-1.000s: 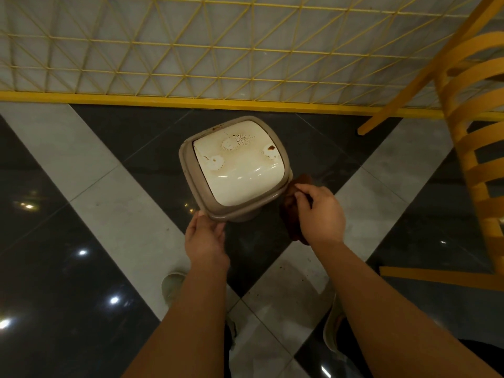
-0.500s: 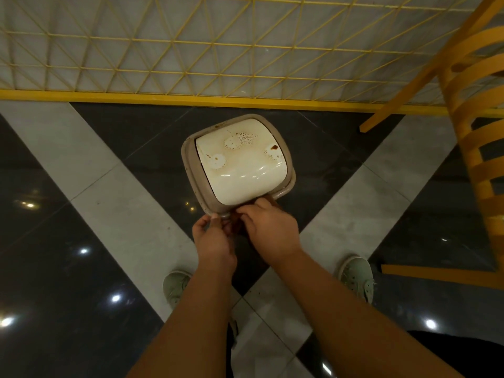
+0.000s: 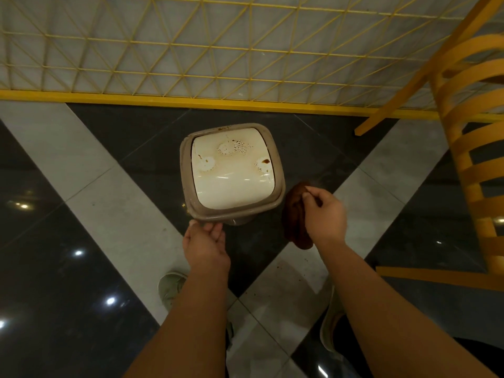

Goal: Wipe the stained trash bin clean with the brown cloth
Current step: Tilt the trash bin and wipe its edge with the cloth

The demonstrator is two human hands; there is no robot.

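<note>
A view from above, looking down past two bare forearms at a glossy floor [image 3: 81, 192] of dark tiles crossed by pale grey bands. Along the far side runs a yellow wire-grid barrier [image 3: 191, 50] with a solid yellow bottom rail. At the right edge stands a yellow slatted chair [image 3: 469, 132], one leg angling toward the middle.

In the centre of the floor sits the trash bin [image 3: 231, 170], a squarish tan body with a cream swing lid. It stands upright, near the barrier but apart from it, and well apart from the chair.

The left hand [image 3: 204, 241] reaches to the bin's near rim, fingertips touching its lower left corner; the fingers look nearly straight, steadying rather than clasping. The right hand [image 3: 321, 214] grasps the brown cloth [image 3: 296, 211], bunched and hanging just beside the bin's right side, not on the lid.

Brownish rings and specks [image 3: 234, 148] show on the far half of the lid, with a dark drip [image 3: 266, 161] near its right edge and marks on the back rim. Judging by these, the wiping of the top is barely begun or not begun; the near half looks cleaner.

Small brown spots [image 3: 281, 266] dot the pale band near the person's shoes [image 3: 171, 287]. Open floor lies left and right of the bin; the barrier closes off the far side.
</note>
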